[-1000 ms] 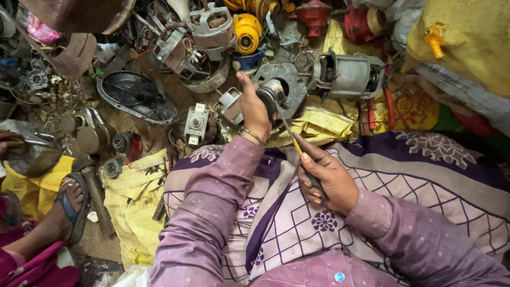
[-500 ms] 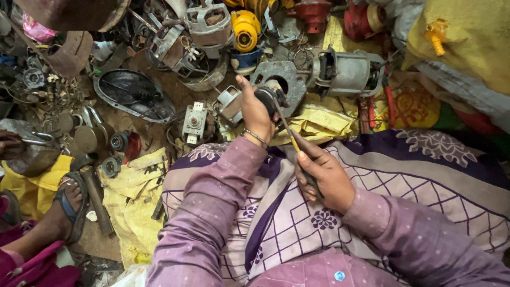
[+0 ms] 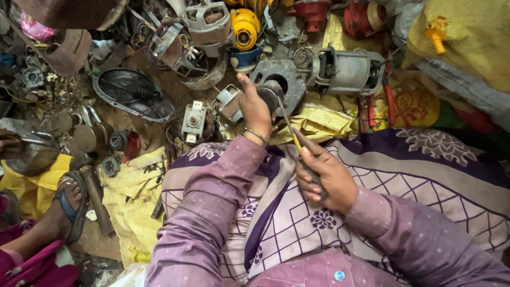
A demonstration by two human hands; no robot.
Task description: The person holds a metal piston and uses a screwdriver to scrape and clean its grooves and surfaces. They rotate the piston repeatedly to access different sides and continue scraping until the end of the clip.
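Scrap metal covers the dirt floor (image 3: 159,114) all around us: old motors, a black fan grille (image 3: 130,94), a yellow motor part (image 3: 245,27) and a big grey motor body (image 3: 348,72). We sit with a purple and cream cloth (image 3: 404,175) over our lap. Our left hand (image 3: 255,109) has its grip closed around a small grey motor piece (image 3: 276,90), which sits just past the edge of the cloth. Our right hand (image 3: 324,178) has its grip pressed tight around a screwdriver (image 3: 291,133) with a yellow and black handle, and its thin tip points up at that piece. We think the job of opening the piece is under way, because the piece looks whole, with no loose bits beside it that we can tell are its own. Room to move is small. Junk sits close on every side of the left hand, with a small white motor block (image 3: 193,121) near it. The lap is the only soft open spot. Someone's foot in a blue sandal (image 3: 69,204) rests at the far left, well apart from us.
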